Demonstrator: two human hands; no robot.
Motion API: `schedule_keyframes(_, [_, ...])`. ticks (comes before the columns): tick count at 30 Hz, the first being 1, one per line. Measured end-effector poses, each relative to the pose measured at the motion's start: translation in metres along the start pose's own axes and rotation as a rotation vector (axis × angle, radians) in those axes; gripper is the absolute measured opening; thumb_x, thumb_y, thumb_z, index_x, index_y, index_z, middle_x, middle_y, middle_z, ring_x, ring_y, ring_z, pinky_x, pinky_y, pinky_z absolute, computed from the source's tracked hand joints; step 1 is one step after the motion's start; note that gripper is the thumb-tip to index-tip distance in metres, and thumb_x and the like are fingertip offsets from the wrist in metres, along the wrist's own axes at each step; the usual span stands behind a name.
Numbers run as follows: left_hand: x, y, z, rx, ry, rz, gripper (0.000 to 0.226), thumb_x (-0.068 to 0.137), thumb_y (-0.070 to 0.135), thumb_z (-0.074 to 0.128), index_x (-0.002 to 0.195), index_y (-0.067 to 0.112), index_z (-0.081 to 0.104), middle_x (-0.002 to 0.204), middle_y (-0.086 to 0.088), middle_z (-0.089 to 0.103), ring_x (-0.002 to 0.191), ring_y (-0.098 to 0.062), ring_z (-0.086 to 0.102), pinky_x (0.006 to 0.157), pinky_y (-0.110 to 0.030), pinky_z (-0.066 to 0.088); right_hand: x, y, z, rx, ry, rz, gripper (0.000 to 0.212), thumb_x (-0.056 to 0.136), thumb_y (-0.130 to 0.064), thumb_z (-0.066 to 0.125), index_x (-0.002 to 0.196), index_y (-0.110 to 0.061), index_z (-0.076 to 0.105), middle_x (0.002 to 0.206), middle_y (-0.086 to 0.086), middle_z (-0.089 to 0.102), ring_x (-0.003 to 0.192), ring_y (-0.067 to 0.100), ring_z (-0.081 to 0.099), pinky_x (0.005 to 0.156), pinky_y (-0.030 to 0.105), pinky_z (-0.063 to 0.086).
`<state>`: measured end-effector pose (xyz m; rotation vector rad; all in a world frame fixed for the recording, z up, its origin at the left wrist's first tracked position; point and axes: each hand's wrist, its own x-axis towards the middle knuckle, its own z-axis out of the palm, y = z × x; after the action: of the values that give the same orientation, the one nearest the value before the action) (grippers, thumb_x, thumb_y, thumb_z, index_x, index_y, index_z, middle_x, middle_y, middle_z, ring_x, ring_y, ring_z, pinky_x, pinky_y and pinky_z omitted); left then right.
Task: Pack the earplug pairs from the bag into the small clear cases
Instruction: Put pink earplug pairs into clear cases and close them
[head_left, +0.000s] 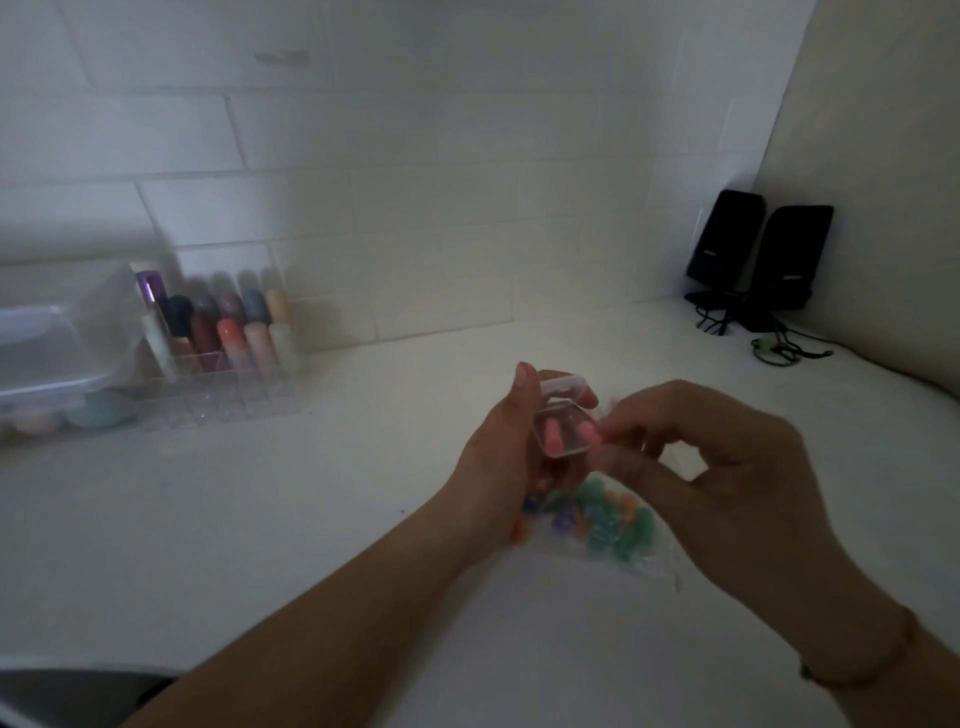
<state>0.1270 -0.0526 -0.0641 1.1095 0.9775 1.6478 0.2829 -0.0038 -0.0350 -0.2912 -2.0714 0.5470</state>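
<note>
Head view: left hand (511, 447) holds the open case (563, 428) over the bag (602, 525); right hand (722, 467), just right, pinches a pink earplug (589, 434) at its rim.

Dim, soft overall w/ motion blur, esp. at left; wide-angle bend at edges.

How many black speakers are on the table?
2. Both stand in the far right corner: one speaker nearer the back wall, the other speaker right beside it, cables trailing below.
</note>
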Motion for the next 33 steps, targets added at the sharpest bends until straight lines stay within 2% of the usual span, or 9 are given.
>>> schedule_keyframes(4, [-0.001,0.001,0.003,-0.016,-0.061,-0.001,0.064,0.068,0.081,0.056,0.091,0.022,0.066,0.084,-0.011,0.057,0.082,-0.034,0.041,0.068,-0.036,0.034,-0.001,0.001,0.007,0.005,0.004,0.017,0.010,0.077,-0.026,0.077,0.087,-0.026,0.075,0.084,-0.012,0.069,0.071,0.014,0.061,0.057,0.033,0.047])
schedule_keyframes(9, [0.000,-0.002,0.000,0.006,-0.092,-0.025,0.058,0.075,0.079,0.051,0.093,0.025,0.065,0.088,-0.017,0.054,0.074,-0.029,0.042,0.061,-0.035,0.036,-0.002,0.002,0.009,0.033,0.029,0.141,0.012,0.075,-0.034,0.071,0.085,-0.037,0.076,0.084,-0.014,0.069,0.074,0.015,0.063,0.054,0.034,0.048])
schedule_keyframes(13, [-0.001,-0.003,-0.003,0.000,-0.113,-0.017,0.037,0.088,0.055,0.047,0.101,0.023,0.061,0.079,-0.007,0.053,0.064,-0.025,0.041,0.055,-0.035,0.035,-0.003,-0.001,0.006,-0.009,-0.001,0.109,0.013,0.080,-0.023,0.077,0.088,-0.032,0.076,0.087,-0.013,0.068,0.083,0.009,0.063,0.065,0.014,0.044])
schedule_keyframes(15, [0.000,-0.002,-0.004,0.008,-0.145,-0.037,0.024,0.084,0.036,0.055,0.106,0.028,0.058,0.074,-0.007,0.049,0.053,-0.020,0.039,0.046,-0.027,0.033,-0.002,-0.001,-0.001,-0.026,0.065,0.122,0.005,0.081,-0.030,0.070,0.085,-0.032,0.073,0.084,-0.015,0.069,0.080,0.009,0.063,0.064,0.014,0.044])
schedule_keyframes(19, [-0.001,0.000,-0.012,0.076,-0.121,-0.028,0.048,0.086,0.011,0.057,0.119,0.043,0.045,0.080,-0.009,0.056,0.059,-0.016,0.051,0.052,-0.023,0.042,0.000,0.004,-0.012,-0.026,0.169,0.255,0.007,0.087,-0.035,0.063,0.088,-0.038,0.069,0.082,-0.017,0.068,0.073,0.011,0.062,0.055,0.014,0.046])
schedule_keyframes(21, [-0.004,-0.001,-0.013,0.162,-0.147,0.044,0.055,0.087,0.016,0.059,0.132,0.036,0.032,0.080,0.003,0.063,0.065,-0.009,0.058,0.061,-0.019,0.046,-0.001,0.006,-0.008,-0.109,0.059,0.284,0.017,0.089,-0.050,0.058,0.097,-0.040,0.069,0.086,-0.022,0.065,0.079,0.006,0.060,0.059,0.010,0.043])
schedule_keyframes(24, [-0.008,0.001,-0.007,0.334,-0.165,0.144,0.056,0.093,0.017,0.060,0.136,0.029,0.026,0.075,0.011,0.063,0.059,-0.007,0.052,0.059,-0.018,0.045,-0.003,0.010,-0.003,-0.222,-0.088,0.264,0.038,0.088,-0.063,0.045,0.101,-0.037,0.070,0.094,-0.025,0.063,0.086,0.004,0.057,0.063,0.009,0.036])
schedule_keyframes(27, [-0.008,0.008,-0.005,0.245,-0.167,0.099,0.041,0.094,0.013,0.055,0.131,0.017,0.039,0.079,0.005,0.068,0.067,-0.014,0.060,0.065,-0.024,0.050,-0.002,0.014,-0.006,-0.191,-0.107,0.266,0.035,0.089,-0.064,0.043,0.101,-0.043,0.068,0.094,-0.027,0.063,0.086,0.004,0.058,0.063,0.011,0.038])
schedule_keyframes(33, [-0.010,0.011,-0.001,0.098,-0.165,-0.083,0.041,0.093,0.032,0.047,0.124,0.005,0.047,0.068,-0.013,0.062,0.053,-0.022,0.058,0.047,-0.027,0.038,-0.004,0.016,-0.001,-0.125,-0.067,0.213,0.022,0.086,-0.057,0.062,0.095,-0.038,0.060,0.087,-0.016,0.064,0.078,0.011,0.061,0.060,0.013,0.041])
